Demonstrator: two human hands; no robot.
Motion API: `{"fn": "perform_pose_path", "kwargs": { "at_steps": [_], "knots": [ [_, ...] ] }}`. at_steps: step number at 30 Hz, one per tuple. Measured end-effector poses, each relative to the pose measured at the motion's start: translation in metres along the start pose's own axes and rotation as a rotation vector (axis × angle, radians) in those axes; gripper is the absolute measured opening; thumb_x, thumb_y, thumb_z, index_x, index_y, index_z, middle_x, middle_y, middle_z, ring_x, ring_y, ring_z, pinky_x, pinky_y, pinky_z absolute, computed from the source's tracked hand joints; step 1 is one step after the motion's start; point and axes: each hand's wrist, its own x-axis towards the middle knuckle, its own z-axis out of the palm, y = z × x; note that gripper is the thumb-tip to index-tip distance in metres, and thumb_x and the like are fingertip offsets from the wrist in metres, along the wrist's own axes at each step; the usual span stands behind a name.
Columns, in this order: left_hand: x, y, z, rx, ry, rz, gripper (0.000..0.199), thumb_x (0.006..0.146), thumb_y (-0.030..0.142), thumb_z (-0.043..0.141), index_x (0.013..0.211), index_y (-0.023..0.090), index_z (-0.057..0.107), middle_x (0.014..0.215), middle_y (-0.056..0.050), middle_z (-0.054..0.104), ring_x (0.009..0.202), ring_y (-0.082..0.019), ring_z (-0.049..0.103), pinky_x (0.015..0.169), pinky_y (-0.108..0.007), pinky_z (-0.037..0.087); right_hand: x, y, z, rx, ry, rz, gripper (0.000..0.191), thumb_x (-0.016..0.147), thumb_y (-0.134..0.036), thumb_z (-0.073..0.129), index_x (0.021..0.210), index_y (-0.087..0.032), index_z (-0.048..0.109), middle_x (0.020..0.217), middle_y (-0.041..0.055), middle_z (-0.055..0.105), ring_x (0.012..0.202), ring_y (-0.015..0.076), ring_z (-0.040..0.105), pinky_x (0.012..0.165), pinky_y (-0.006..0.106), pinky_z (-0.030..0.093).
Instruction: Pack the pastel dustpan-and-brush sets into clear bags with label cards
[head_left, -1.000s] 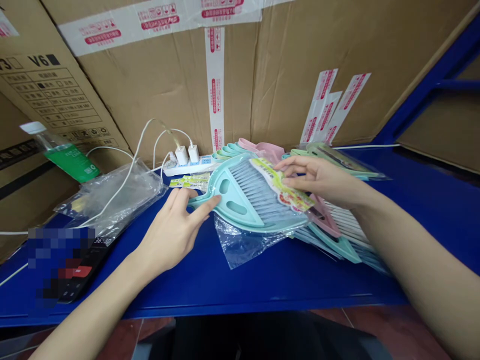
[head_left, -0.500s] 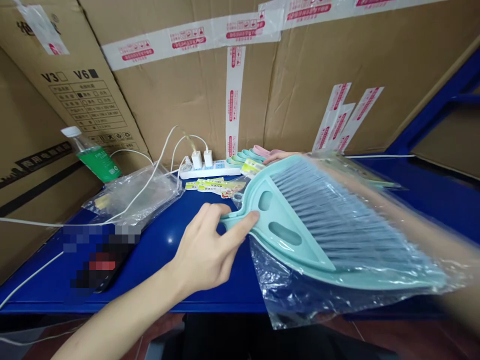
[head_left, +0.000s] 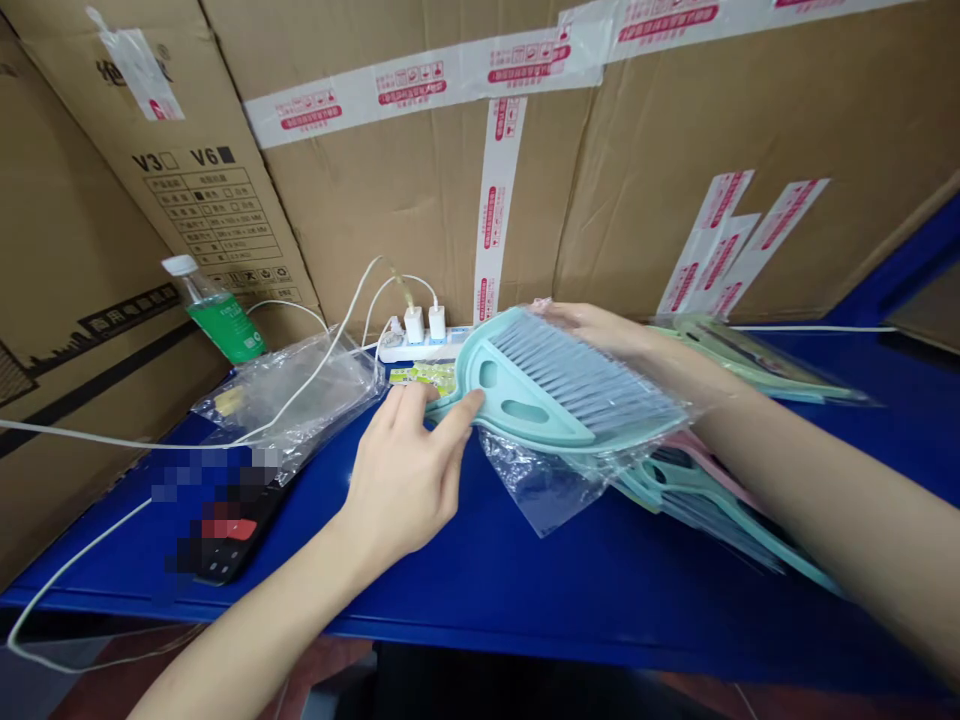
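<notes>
Over a glossy blue table [head_left: 450, 600], a mint-green plastic dustpan-and-brush set [head_left: 551, 390] tilts in clear, crinkled film [head_left: 544, 500].
Left hand [head_left: 405, 465] pinches its handle end; right hand [head_left: 585, 325] is behind, fingers largely hidden, hold unclear. Lacking visible support, the broad end could droop if film slips.

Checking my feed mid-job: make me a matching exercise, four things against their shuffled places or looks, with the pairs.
1. Bottle
2. Power strip
3. Phone
4. Top brush

A. Gripped in the left hand
B. White, with chargers plugged in
C. Black, lying on the table
D. Green-labelled, white-capped

Pairs: 1-D, 2-B, 3-C, 4-A
</notes>
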Motion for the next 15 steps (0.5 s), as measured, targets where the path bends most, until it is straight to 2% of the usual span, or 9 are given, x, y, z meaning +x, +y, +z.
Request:
{"fn": "perform_pose_path", "kwargs": {
  "at_steps": [2,4,6,8,12,15],
  "knots": [
    [0.0,0.0,0.001,-0.004,-0.03,-0.005,0.036,0.096,0.017,0.039,0.121,0.019,0.064,0.09,-0.008,0.053,0.082,-0.022,0.052,0.069,-0.035,0.05,-0.007,0.008,-0.011,0.086,0.038,0.042,0.024,0.095,-0.031,0.058,0.116,-0.021,0.064,0.121,0.0087,0.065,0.103,0.0215,0.065,0.089,0.043,0.055],
    [0.0,0.001,0.003,-0.013,-0.047,0.0,0.036,0.096,0.016,0.038,0.121,0.019,0.064,0.089,-0.008,0.053,0.082,-0.022,0.051,0.069,-0.035,0.05,-0.015,0.014,-0.025,0.168,0.097,0.075,0.015,0.091,-0.027,0.058,0.102,-0.024,0.068,0.108,0.0073,0.071,0.097,0.0208,0.067,0.087,0.042,0.056],
    [0.0,0.001,0.004,-0.016,-0.052,0.011,0.037,0.095,0.016,0.038,0.121,0.019,0.065,0.088,-0.008,0.053,0.081,-0.022,0.051,0.068,-0.035,0.05,-0.024,0.014,-0.038,0.146,0.115,0.061,0.01,0.087,-0.031,0.062,0.089,-0.027,0.07,0.093,0.0055,0.073,0.086,0.0208,0.068,0.082,0.04,0.057],
    [0.001,0.002,0.006,-0.008,-0.052,0.023,0.036,0.095,0.016,0.039,0.121,0.019,0.065,0.087,-0.008,0.053,0.079,-0.021,0.051,0.068,-0.035,0.05,-0.032,0.008,-0.047,0.0,0.049,0.004,0.016,0.082,-0.041,0.066,0.083,-0.026,0.071,0.082,0.0039,0.072,0.077,0.0206,0.066,0.073,0.039,0.056],
    [0.002,0.001,0.007,0.007,-0.04,0.04,0.035,0.096,0.016,0.039,0.119,0.017,0.065,0.087,-0.008,0.052,0.078,-0.021,0.05,0.066,-0.033,0.049,-0.04,-0.008,-0.047,-0.246,-0.228,-0.046,0.028,0.078,-0.052,0.065,0.084,-0.026,0.073,0.075,0.0015,0.071,0.064,0.0181,0.064,0.057,0.033,0.05],
    [0.003,0.0,0.009,0.009,-0.039,0.05,0.034,0.096,0.016,0.039,0.117,0.016,0.066,0.088,-0.009,0.052,0.078,-0.022,0.05,0.066,-0.034,0.049,-0.04,-0.016,-0.04,-0.323,-0.242,-0.039,0.025,0.078,-0.049,0.065,0.086,-0.026,0.074,0.086,0.0032,0.073,0.062,0.0182,0.064,0.051,0.031,0.046]
  ]
}}
